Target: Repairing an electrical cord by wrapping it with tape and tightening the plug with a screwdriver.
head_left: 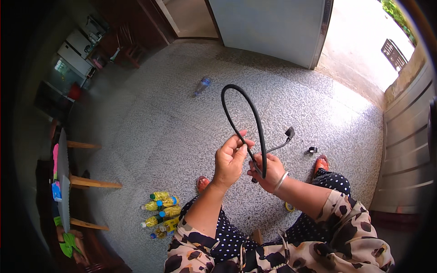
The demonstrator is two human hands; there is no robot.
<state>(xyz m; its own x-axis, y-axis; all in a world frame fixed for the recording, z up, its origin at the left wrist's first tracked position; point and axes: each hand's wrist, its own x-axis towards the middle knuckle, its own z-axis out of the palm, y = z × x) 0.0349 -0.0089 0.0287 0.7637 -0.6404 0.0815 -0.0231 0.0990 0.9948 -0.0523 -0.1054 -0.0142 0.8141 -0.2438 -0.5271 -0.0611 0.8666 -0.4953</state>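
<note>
A black power cable (pixel 258 120) is bent into a tall loop that stands up between my hands. My left hand (pixel 230 163) pinches one side of the loop between thumb and fingers. Lower and to the right, my right hand (pixel 271 174) is closed around the cable where its strands come together; its fingers are partly hidden by the loop. A thinner length runs out beyond the right hand to a black plug (pixel 290 133), which hangs to the right. A short dark end pokes out below the right hand.
Several bottles with yellow contents (pixel 162 211) cluster at lower left. A clear plastic bottle (pixel 202 85) lies farther off. A black tape roll (pixel 312 150) lies near my right foot; a yellow roll (pixel 290 207) shows below my right forearm. At left stands a wooden-legged table (pixel 93 182).
</note>
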